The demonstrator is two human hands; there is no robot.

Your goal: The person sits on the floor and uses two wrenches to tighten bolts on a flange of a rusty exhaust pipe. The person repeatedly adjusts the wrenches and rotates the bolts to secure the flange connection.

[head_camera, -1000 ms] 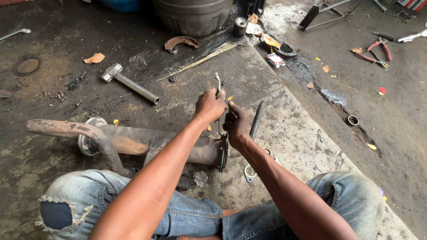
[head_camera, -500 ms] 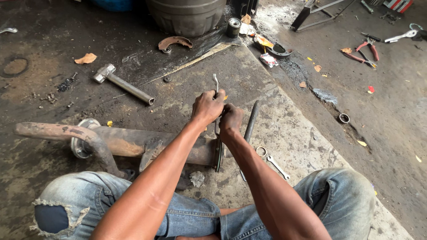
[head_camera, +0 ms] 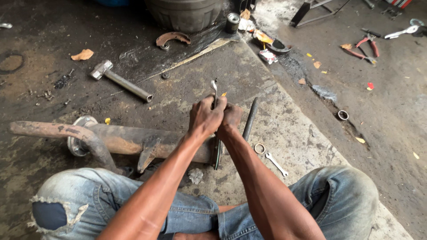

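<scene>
Where rusty pipe (head_camera: pixel 124 140) lies, hands (head_camera: pixel 215 118) (both) grip wrench (head_camera: pixel 215 86).

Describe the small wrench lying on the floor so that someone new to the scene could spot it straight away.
Start at the rusty axle tube lying across the concrete floor in front of the seated person. Just past its end, right of both hands, a small silver wrench lies flat beside a metal ring. Unlike the long dark rod nearby, it is short and shiny.
</scene>
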